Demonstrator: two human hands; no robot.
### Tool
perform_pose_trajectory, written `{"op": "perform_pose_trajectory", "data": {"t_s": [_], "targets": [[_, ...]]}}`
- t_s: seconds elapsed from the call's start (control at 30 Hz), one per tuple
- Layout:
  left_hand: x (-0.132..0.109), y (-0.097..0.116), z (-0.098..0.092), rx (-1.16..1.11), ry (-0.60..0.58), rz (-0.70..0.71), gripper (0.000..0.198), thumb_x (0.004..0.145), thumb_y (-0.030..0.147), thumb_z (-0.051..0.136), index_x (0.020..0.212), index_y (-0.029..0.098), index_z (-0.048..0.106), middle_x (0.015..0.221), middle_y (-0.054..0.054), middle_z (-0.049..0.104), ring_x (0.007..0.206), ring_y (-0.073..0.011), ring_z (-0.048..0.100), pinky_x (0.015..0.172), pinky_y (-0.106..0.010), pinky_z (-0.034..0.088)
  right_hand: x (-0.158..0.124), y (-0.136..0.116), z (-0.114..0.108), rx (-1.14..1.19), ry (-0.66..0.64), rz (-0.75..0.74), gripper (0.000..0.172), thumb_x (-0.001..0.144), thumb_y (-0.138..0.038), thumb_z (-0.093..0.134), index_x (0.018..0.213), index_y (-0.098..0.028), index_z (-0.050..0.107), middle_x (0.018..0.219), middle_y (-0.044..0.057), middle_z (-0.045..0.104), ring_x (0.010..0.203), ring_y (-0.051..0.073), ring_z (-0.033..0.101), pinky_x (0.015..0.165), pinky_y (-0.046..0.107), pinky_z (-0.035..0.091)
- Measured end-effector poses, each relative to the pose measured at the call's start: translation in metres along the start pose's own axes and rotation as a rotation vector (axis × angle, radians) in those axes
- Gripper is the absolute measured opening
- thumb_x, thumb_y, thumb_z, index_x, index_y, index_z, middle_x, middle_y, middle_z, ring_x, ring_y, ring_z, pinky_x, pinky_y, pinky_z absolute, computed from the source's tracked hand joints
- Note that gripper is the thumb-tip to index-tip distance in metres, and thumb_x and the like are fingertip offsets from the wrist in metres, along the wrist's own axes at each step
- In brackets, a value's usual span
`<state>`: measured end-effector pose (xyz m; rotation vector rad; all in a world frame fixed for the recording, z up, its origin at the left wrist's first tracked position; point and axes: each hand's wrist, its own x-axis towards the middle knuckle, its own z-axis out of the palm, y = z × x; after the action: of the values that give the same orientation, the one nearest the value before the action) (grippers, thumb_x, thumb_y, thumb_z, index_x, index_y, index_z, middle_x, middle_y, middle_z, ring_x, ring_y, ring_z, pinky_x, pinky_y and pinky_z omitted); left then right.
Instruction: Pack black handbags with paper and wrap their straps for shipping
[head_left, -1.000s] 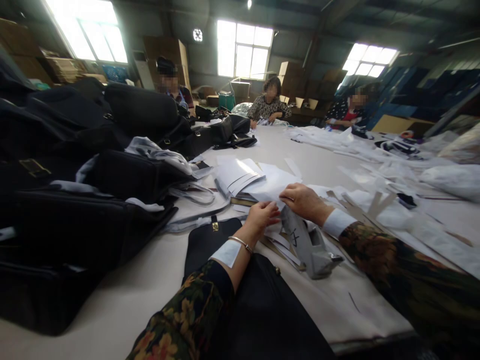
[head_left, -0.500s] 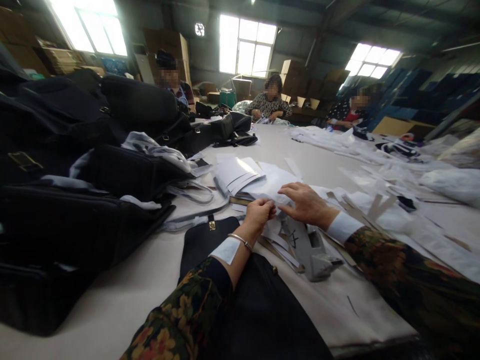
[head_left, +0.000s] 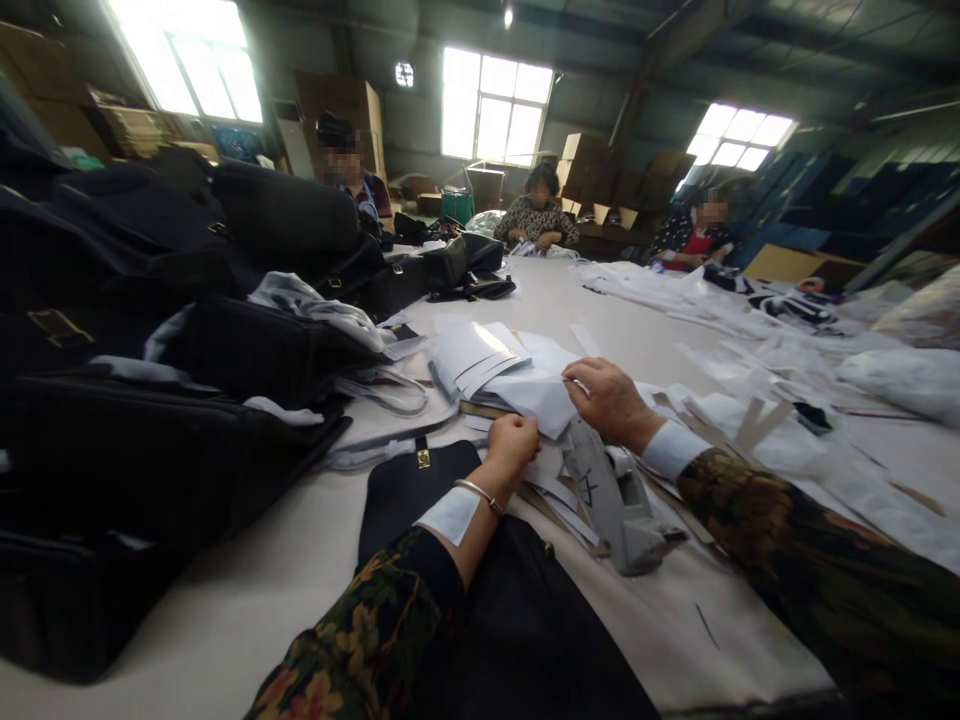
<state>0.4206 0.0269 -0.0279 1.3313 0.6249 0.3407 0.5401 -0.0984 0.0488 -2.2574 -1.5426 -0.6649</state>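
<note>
My right hand (head_left: 609,400) pinches the right edge of a white sheet of paper (head_left: 551,405) with thumb and fingertips. Close to the sheet's near edge, my left hand (head_left: 514,440) is closed, fingers curled; what they hold, if anything, is hidden. A grey tape dispenser (head_left: 616,495) with a dark mark stands just below my right hand. Beneath my left forearm lies a black bag (head_left: 517,610), its gold clasp (head_left: 424,458) showing to the left of my wrist. Fanned white sheets (head_left: 480,355) lie beyond my hands.
Black bags (head_left: 172,420) are heaped along the left. White wrapping (head_left: 795,370) and cardboard strips (head_left: 750,418) spread over the right side of the table (head_left: 555,285). Three people (head_left: 536,215) sit along the far side.
My hands have moved a little apart. The left came slightly nearer to me, and the right now grips the sheet's edge where its fingers were spread before.
</note>
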Motion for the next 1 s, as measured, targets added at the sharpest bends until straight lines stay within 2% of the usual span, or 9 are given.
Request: {"op": "perform_pose_trajectory", "data": {"t_s": [0.07, 0.17, 0.23, 0.3, 0.4, 0.6, 0.73, 0.83, 1.0], "targets": [[-0.003, 0.007, -0.007, 0.071, 0.106, 0.099, 0.025, 0.081, 0.033, 0.068, 0.063, 0.02, 0.056, 0.067, -0.005, 0.059, 0.077, -0.0226, 0.063, 0.079, -0.036, 0.051, 0.003, -0.002, 0.0, 0.043, 0.023, -0.007, 0.013, 0.093, -0.019, 0.054, 0.091, -0.018, 0.067, 0.101, 0.011, 0.072, 0.097, 0.025, 0.064, 0.092, 0.037, 0.048], [-0.009, 0.016, -0.018, 0.286, 0.204, 0.436, 0.014, 0.085, 0.034, 0.064, 0.086, 0.021, 0.064, 0.088, -0.01, 0.065, 0.099, -0.0266, 0.061, 0.099, -0.039, 0.046, 0.006, -0.006, 0.0, 0.074, 0.025, 0.005, 0.016, 0.095, -0.022, 0.051, 0.09, -0.018, 0.066, 0.103, 0.011, 0.072, 0.099, 0.025, 0.064, 0.094, 0.039, 0.048], [-0.012, 0.016, -0.023, 0.49, 0.177, 0.706, 0.021, 0.088, 0.03, 0.059, 0.103, 0.018, 0.067, 0.105, -0.015, 0.066, 0.112, -0.0287, 0.059, 0.106, -0.04, 0.043, 0.009, -0.008, 0.001, 0.085, 0.027, 0.021, 0.017, 0.096, -0.022, 0.051, 0.089, -0.019, 0.066, 0.102, 0.012, 0.072, 0.099, 0.025, 0.064, 0.094, 0.04, 0.048], [-0.012, 0.011, -0.025, 0.643, 0.096, 0.85, 0.032, 0.089, 0.027, 0.058, 0.118, 0.017, 0.066, 0.125, -0.019, 0.063, 0.128, -0.0315, 0.052, 0.114, -0.044, 0.037, 0.012, -0.008, 0.003, 0.093, 0.039, 0.038, 0.017, 0.095, -0.022, 0.051, 0.088, -0.019, 0.066, 0.101, 0.012, 0.073, 0.099, 0.026, 0.064, 0.094, 0.04, 0.048], [-0.007, 0.001, -0.024, 0.772, 0.018, 0.822, 0.046, 0.089, 0.03, 0.06, 0.132, 0.016, 0.061, 0.148, -0.022, 0.05, 0.145, -0.0376, 0.037, 0.121, -0.054, 0.026, 0.014, -0.007, 0.006, 0.077, 0.024, 0.029, 0.015, 0.092, -0.026, 0.057, 0.099, -0.018, 0.068, 0.108, 0.013, 0.072, 0.105, 0.027, 0.063, 0.096, 0.042, 0.047], [0.001, -0.008, -0.024, 0.966, 0.02, 0.685, 0.059, 0.094, 0.039, 0.054, 0.147, 0.014, 0.048, 0.16, -0.022, 0.035, 0.152, -0.0378, 0.024, 0.122, -0.06, 0.019, 0.014, 0.004, 0.015, -0.111, -0.139, 0.039, 0.049, 0.083, -0.025, 0.068, 0.131, -0.015, 0.063, 0.134, 0.017, 0.064, 0.123, 0.034, 0.057, 0.1, 0.047, 0.043], [0.002, -0.01, -0.025, 1.069, 0.024, 0.614, 0.063, 0.094, 0.047, 0.054, 0.149, 0.017, 0.047, 0.161, -0.02, 0.034, 0.153, -0.0394, 0.021, 0.121, -0.062, 0.019, 0.014, 0.009, 0.02, -0.147, -0.202, 0.087, 0.036, 0.081, -0.014, 0.061, 0.114, -0.019, 0.075, 0.132, 0.014, 0.067, 0.122, 0.031, 0.059, 0.099, 0.045, 0.044], [0.003, -0.012, -0.027, 1.095, 0.006, 0.554, 0.062, 0.094, 0.047, 0.053, 0.148, 0.017, 0.048, 0.164, -0.018, 0.03, 0.152, -0.0411, 0.02, 0.12, -0.063, 0.021, 0.012, 0.007, 0.017, -0.133, -0.246, 0.045, 0.037, 0.077, -0.004, 0.055, 0.1, -0.021, 0.078, 0.114, 0.009, 0.076, 0.116, 0.025, 0.065, 0.098, 0.038, 0.045], [0.006, -0.017, -0.028, 1.08, 0.009, 0.546, 0.063, 0.093, 0.047, 0.054, 0.148, 0.016, 0.048, 0.161, -0.02, 0.035, 0.151, -0.0427, 0.021, 0.12, -0.062, 0.021, 0.003, -0.002, -0.008, -0.166, -0.268, -0.03, 0.039, 0.079, -0.003, 0.05, 0.104, -0.017, 0.076, 0.106, 0.011, 0.077, 0.116, 0.026, 0.067, 0.097, 0.037, 0.045]]}}
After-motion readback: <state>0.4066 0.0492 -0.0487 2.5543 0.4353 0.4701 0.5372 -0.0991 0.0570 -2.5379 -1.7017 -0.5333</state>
